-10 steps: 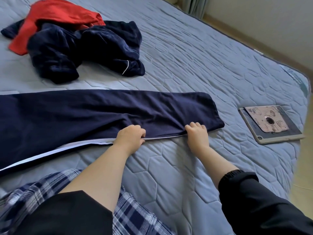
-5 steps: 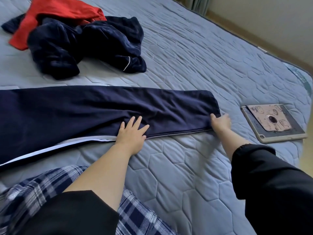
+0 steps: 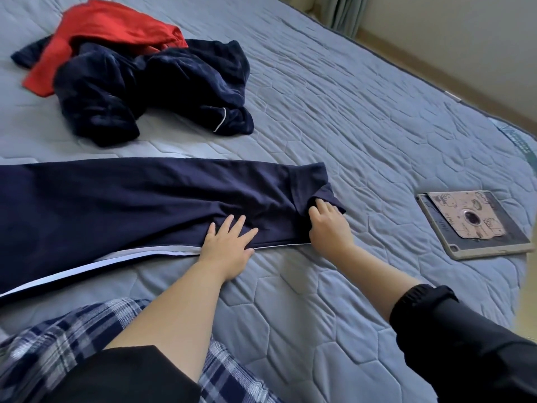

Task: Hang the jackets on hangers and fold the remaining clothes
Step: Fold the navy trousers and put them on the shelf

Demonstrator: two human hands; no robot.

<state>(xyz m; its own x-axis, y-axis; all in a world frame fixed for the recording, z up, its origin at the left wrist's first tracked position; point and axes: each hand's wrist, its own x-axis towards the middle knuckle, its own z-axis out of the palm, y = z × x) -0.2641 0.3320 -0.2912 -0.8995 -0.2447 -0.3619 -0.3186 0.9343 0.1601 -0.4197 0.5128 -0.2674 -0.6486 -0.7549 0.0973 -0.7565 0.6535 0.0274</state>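
Navy trousers with a white side stripe (image 3: pixel 122 205) lie flat across the bed, running left to right. My left hand (image 3: pixel 226 242) presses flat on the near edge of the trouser leg, fingers spread. My right hand (image 3: pixel 328 225) grips the cuff end of the leg, which is lifted and turned back toward the left. Farther back on the left lies a heap of dark navy velvety clothing (image 3: pixel 151 88) with a red garment (image 3: pixel 110 36) on top of it.
The grey-blue quilted bed cover (image 3: pixel 334 117) fills the view. A tablet in a decorated case (image 3: pixel 476 222) lies at the right near the bed's edge. Plaid fabric (image 3: pixel 58 344) is at the bottom left. Wall and curtain stand beyond the far right edge.
My right hand slid to the cuff end, took hold of it and has folded it back to the left. My left hand went from gripping the hem to pressing flat.
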